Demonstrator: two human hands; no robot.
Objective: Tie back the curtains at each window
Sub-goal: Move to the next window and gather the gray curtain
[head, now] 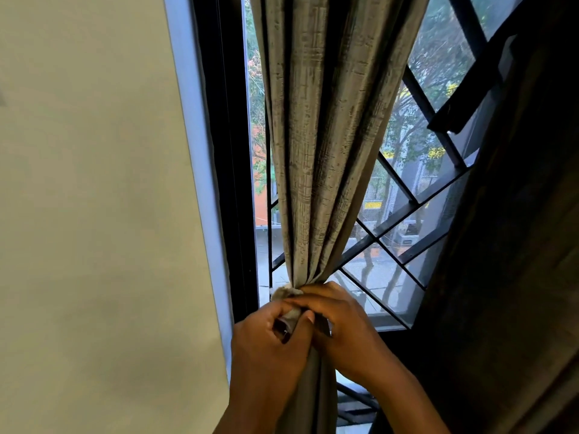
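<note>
One grey curtain (326, 136) hangs in front of us, its folds drawn together into a narrow neck low in the frame, just above our hands. A pale tie-back band (283, 292) wraps that neck, and a short end of it shows between our fingers. Our left hand (269, 343) has its fingers curled in, thumb and forefinger pinching the band's loose end against the bunched cloth. Our right hand (341, 321) reaches across from the other side, its fingers bent over the gathered fabric and touching the left hand's fingertips; it grips the curtain and the band there. Below the hands the curtain drops straight down as a tight column. Behind it stands the window (394, 189) with a dark diagonal grille (410, 198), trees and buildings outside. A dark frame (232, 151) and pale wall (94, 183) lie to the left, and a second, darker curtain (517, 245) to the right.
</note>
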